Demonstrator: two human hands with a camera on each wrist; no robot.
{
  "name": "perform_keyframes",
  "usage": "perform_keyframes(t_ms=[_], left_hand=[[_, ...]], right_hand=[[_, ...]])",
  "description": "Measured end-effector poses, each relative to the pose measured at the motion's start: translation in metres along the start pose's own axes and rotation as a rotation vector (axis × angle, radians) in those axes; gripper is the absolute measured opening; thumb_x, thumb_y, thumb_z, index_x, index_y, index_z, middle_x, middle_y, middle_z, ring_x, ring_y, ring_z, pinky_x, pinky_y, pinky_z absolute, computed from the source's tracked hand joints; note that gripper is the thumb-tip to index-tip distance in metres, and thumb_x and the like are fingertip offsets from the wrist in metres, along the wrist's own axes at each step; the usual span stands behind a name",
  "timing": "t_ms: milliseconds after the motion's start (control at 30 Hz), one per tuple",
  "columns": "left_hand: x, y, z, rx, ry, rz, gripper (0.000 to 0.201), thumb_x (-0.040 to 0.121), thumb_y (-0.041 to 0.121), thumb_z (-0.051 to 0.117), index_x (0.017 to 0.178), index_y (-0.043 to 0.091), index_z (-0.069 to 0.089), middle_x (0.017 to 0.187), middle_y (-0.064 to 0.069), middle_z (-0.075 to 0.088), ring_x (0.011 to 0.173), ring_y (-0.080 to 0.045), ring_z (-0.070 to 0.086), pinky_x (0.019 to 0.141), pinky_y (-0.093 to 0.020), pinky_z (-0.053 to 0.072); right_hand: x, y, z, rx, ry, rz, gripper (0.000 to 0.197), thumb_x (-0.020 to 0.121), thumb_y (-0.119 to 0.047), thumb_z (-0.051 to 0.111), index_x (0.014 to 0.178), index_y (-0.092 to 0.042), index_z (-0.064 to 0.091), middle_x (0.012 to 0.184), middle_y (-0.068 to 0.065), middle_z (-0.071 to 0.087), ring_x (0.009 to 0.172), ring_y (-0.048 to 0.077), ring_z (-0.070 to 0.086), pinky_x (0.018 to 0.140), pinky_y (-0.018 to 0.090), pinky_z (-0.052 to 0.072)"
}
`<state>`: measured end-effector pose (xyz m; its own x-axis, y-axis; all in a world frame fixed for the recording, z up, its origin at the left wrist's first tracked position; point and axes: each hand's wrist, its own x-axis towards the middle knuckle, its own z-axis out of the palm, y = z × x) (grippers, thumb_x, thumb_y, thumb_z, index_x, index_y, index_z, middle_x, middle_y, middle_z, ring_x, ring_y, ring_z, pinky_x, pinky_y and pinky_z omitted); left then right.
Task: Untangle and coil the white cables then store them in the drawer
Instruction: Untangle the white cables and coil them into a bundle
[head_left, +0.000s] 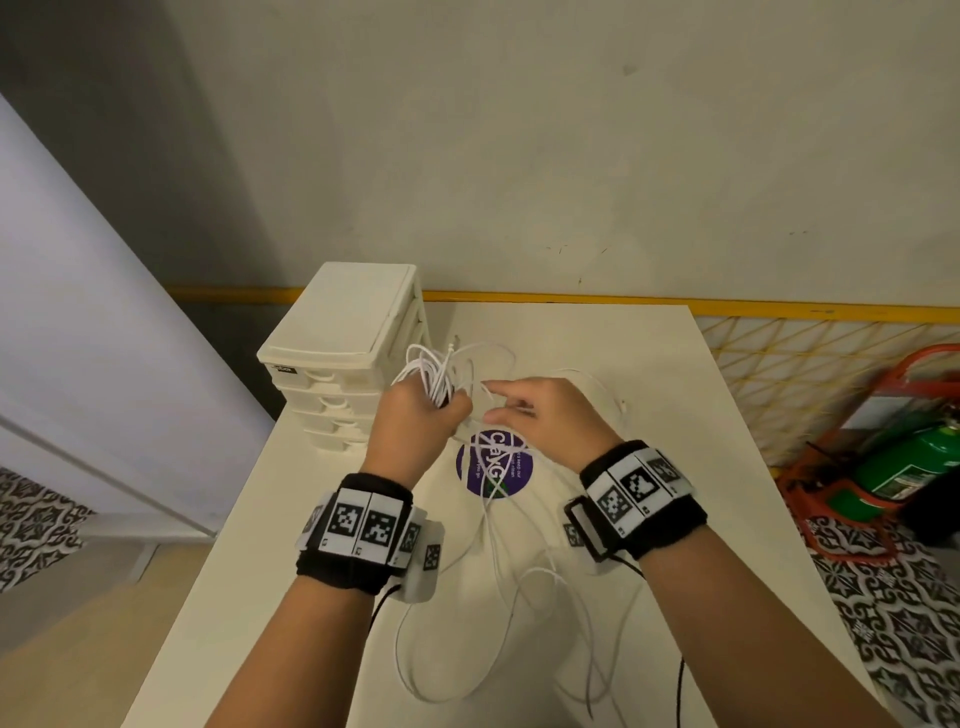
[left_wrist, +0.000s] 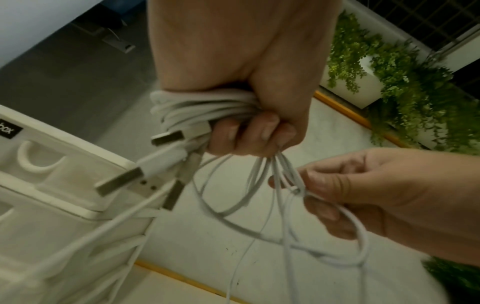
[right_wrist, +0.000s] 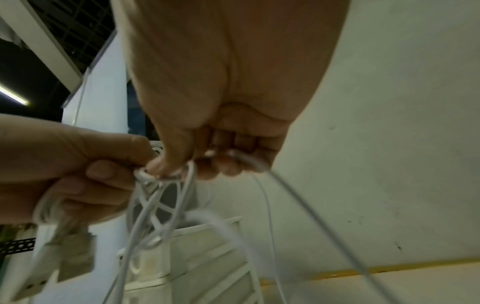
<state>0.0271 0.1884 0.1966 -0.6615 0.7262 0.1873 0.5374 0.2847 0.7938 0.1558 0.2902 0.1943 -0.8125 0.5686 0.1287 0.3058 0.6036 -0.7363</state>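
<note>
My left hand (head_left: 423, 415) is clenched round a bundle of white cables (head_left: 434, 376) held above the table; the looped strands (left_wrist: 197, 109) cross the palm and USB plugs (left_wrist: 122, 181) stick out of the fist. My right hand (head_left: 524, 410) sits just to the right and pinches a knot (left_wrist: 296, 190) in the strands between thumb and fingers (right_wrist: 158, 166). Loose white cable (head_left: 498, 613) trails down from both hands and lies in tangled loops on the table. The cream drawer unit (head_left: 337, 353) stands at the table's back left, drawers closed.
The white table (head_left: 701, 519) has a purple round sticker (head_left: 493, 467) under the hands. A yellow wire grid (head_left: 810, 374) and a green extinguisher in an orange stand (head_left: 904, 462) are to the right. A wall lies behind.
</note>
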Motion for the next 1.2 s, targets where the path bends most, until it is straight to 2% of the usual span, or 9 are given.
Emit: perform_keyframes(t_ms=[67, 200, 333, 500, 633, 767, 967, 1033, 1200], left_hand=[[0.002, 0.0, -0.005, 0.037, 0.009, -0.007, 0.024, 0.083, 0.017, 0.065, 0.072, -0.002, 0.057, 0.065, -0.016, 0.06, 0.057, -0.029, 0.055, 0.052, -0.03, 0.043], [0.007, -0.007, -0.04, 0.062, 0.121, -0.09, 0.031, 0.088, 0.014, 0.061, 0.061, 0.014, 0.048, 0.057, 0.0, 0.05, 0.049, -0.012, 0.044, 0.043, -0.009, 0.038], [0.018, -0.017, -0.072, 0.037, 0.282, -0.13, 0.029, 0.085, 0.021, 0.06, 0.072, -0.005, 0.059, 0.065, -0.019, 0.06, 0.059, -0.031, 0.055, 0.054, -0.033, 0.045], [0.013, -0.001, -0.057, 0.036, 0.206, -0.053, 0.027, 0.088, 0.016, 0.06, 0.064, 0.005, 0.054, 0.056, -0.006, 0.054, 0.049, -0.016, 0.047, 0.046, -0.022, 0.038], [0.006, 0.005, -0.031, 0.047, 0.106, 0.016, 0.025, 0.086, 0.018, 0.062, 0.068, 0.002, 0.058, 0.062, -0.012, 0.061, 0.055, -0.026, 0.057, 0.052, -0.028, 0.047], [0.003, 0.007, -0.013, 0.036, 0.063, 0.029, 0.03, 0.084, 0.021, 0.064, 0.072, -0.006, 0.057, 0.064, -0.018, 0.062, 0.06, -0.032, 0.059, 0.054, -0.033, 0.043], [-0.003, 0.004, -0.017, 0.042, 0.026, 0.03, 0.028, 0.084, 0.019, 0.062, 0.068, -0.003, 0.058, 0.053, -0.003, 0.058, 0.049, -0.015, 0.054, 0.049, -0.018, 0.039], [-0.003, 0.002, -0.019, 0.053, 0.022, 0.03, 0.029, 0.085, 0.021, 0.062, 0.068, -0.003, 0.058, 0.056, -0.008, 0.059, 0.054, -0.021, 0.056, 0.054, -0.028, 0.043], [0.0, -0.009, -0.046, 0.106, 0.103, -0.033, 0.029, 0.087, 0.015, 0.061, 0.061, 0.006, 0.055, 0.054, -0.003, 0.054, 0.05, -0.015, 0.049, 0.046, -0.008, 0.038]], right_hand=[[0.002, 0.001, -0.009, -0.056, 0.116, -0.035, 0.024, 0.085, -0.027, 0.065, 0.105, -0.014, 0.071, 0.089, -0.001, 0.063, 0.082, 0.011, 0.057, 0.08, 0.021, 0.041], [0.004, 0.025, -0.054, -0.061, 0.47, 0.072, 0.014, 0.089, -0.023, 0.061, 0.092, -0.013, 0.07, 0.088, -0.003, 0.058, 0.084, 0.015, 0.055, 0.08, 0.025, 0.042], [-0.007, 0.067, -0.084, -0.001, 0.801, 0.321, 0.017, 0.091, -0.019, 0.056, 0.092, -0.012, 0.071, 0.1, 0.006, 0.068, 0.098, 0.025, 0.06, 0.086, 0.03, 0.041], [-0.014, 0.092, -0.046, -0.208, 0.419, 0.645, 0.031, 0.096, -0.016, 0.043, 0.119, -0.008, 0.062, 0.129, 0.018, 0.054, 0.118, 0.034, 0.049, 0.097, 0.037, 0.038], [-0.011, 0.046, -0.019, -0.243, 0.441, 0.168, 0.041, 0.095, -0.01, 0.043, 0.136, -0.011, 0.047, 0.141, 0.002, 0.042, 0.131, 0.017, 0.035, 0.112, 0.033, 0.027], [-0.007, -0.002, 0.004, 0.096, -0.027, 0.03, 0.042, 0.094, -0.036, 0.049, 0.132, -0.018, 0.052, 0.113, -0.01, 0.063, 0.101, -0.001, 0.054, 0.094, 0.019, 0.038], [-0.007, 0.003, 0.0, 0.169, -0.01, 0.079, 0.03, 0.097, -0.033, 0.043, 0.095, -0.017, 0.068, 0.079, -0.006, 0.054, 0.076, 0.007, 0.051, 0.076, 0.025, 0.038], [-0.008, 0.007, -0.007, 0.118, 0.052, 0.077, 0.034, 0.098, -0.037, 0.038, 0.099, -0.024, 0.07, 0.082, 0.0, 0.055, 0.079, 0.012, 0.053, 0.074, 0.028, 0.041], [-0.018, 0.045, -0.037, 0.008, 0.31, 0.118, 0.02, 0.091, -0.032, 0.054, 0.091, -0.023, 0.072, 0.092, -0.004, 0.068, 0.088, 0.013, 0.06, 0.081, 0.029, 0.045]])
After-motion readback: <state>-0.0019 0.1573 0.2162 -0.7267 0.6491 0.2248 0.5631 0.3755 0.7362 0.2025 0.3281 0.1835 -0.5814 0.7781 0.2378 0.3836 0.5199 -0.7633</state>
